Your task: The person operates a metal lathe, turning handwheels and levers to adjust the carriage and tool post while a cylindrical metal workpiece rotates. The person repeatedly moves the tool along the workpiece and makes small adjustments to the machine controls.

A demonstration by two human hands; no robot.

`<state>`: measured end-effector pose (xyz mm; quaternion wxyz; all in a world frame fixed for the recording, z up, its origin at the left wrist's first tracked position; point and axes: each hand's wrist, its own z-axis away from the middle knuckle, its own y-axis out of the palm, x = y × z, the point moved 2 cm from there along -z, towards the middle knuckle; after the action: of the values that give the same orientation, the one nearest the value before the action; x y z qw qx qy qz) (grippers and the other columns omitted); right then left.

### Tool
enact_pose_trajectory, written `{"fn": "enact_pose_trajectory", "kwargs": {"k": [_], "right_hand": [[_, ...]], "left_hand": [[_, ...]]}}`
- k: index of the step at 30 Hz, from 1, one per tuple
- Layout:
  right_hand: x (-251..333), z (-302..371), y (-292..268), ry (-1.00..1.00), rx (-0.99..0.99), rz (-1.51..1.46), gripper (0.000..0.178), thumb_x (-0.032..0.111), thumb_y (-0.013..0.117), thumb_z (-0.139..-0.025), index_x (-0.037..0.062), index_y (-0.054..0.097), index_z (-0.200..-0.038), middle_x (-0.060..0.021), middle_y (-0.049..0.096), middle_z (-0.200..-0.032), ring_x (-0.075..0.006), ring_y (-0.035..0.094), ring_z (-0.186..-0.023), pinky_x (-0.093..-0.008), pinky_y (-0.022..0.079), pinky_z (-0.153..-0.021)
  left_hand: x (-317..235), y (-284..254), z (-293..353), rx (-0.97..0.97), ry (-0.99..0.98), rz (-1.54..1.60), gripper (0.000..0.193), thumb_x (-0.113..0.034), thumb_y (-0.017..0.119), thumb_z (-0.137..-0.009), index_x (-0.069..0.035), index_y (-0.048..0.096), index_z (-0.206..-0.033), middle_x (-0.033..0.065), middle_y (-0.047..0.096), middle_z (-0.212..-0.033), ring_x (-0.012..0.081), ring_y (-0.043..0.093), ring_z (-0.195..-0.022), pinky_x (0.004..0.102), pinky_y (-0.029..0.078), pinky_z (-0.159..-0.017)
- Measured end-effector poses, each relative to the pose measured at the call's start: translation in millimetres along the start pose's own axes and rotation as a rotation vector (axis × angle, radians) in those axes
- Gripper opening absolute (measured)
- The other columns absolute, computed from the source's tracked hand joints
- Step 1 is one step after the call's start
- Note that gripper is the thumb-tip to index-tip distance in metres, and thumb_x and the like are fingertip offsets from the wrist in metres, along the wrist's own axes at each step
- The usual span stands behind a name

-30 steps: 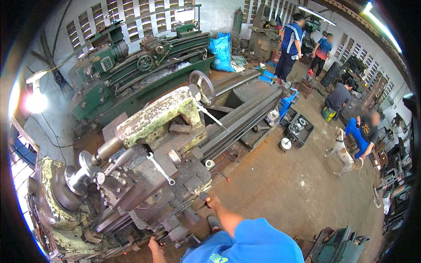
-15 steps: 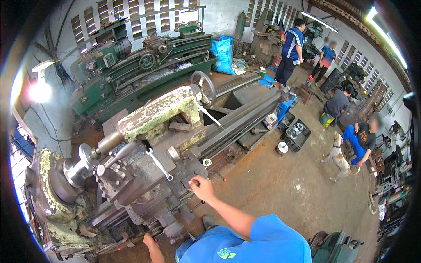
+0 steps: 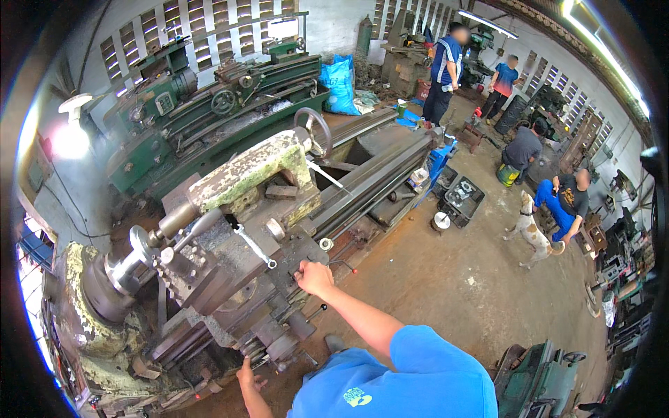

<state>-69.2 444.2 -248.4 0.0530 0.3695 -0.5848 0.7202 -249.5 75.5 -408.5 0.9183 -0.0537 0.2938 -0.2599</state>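
A large worn lathe stands before me, its tailstock (image 3: 244,164) covered in flaking pale green paint. My right hand (image 3: 316,279) rests at a dark block (image 3: 310,252) on the carriage, fingers curled and closed; whatever is in them is hidden. Low on the left, my left hand (image 3: 252,380) reaches to the round carriage handwheel (image 3: 255,350), one finger stretched up against or close to its rim and the others apart. A silver combination wrench (image 3: 255,245) lies on top of the carriage. Beside the tool post (image 3: 175,263), a shiny round metal workpiece (image 3: 124,272) sits at the chuck.
A second, green lathe (image 3: 209,111) stands behind. Bare lever ends with a black knob (image 3: 323,307) and a red knob (image 3: 354,271) stick out near my right arm. On the floor are a black crate (image 3: 463,200) and a dog (image 3: 533,237); several people (image 3: 442,73) are farther back.
My right hand has come farther onto the dark block, its fingers now down on it. My left hand has risen closer to the handwheel. The whole view has shifted slightly.
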Motion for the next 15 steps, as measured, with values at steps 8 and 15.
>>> {"fn": "enact_pose_trajectory", "kwargs": {"k": [8, 15], "right_hand": [[3, 6, -1, -0.001, -0.058, -0.015, 0.026, 0.032, 0.065, -0.082, 0.0063, 0.063, -0.085, -0.0203, 0.068, -0.078, -0.0401, 0.067, -0.079, -0.0511, 0.053, -0.072], [2, 8, -5, 0.006, -0.023, 0.047, 0.028, 0.031, 0.063, -0.081, 0.0041, 0.063, -0.088, -0.0216, 0.068, -0.081, -0.0408, 0.067, -0.081, -0.0519, 0.053, -0.071]], "left_hand": [[1, 18, 3, -0.193, 0.204, -0.331, 0.14, -0.058, 0.082, -0.066, 0.018, -0.007, -0.144, 0.0277, -0.011, -0.157, 0.0309, -0.009, -0.149, 0.0378, 0.01, -0.12], [6, 10, -21, -0.206, 0.218, -0.369, 0.129, -0.06, 0.084, -0.062, 0.019, 0.017, -0.138, 0.0309, 0.02, -0.15, 0.0339, 0.025, -0.14, 0.0412, 0.028, -0.115]]}}
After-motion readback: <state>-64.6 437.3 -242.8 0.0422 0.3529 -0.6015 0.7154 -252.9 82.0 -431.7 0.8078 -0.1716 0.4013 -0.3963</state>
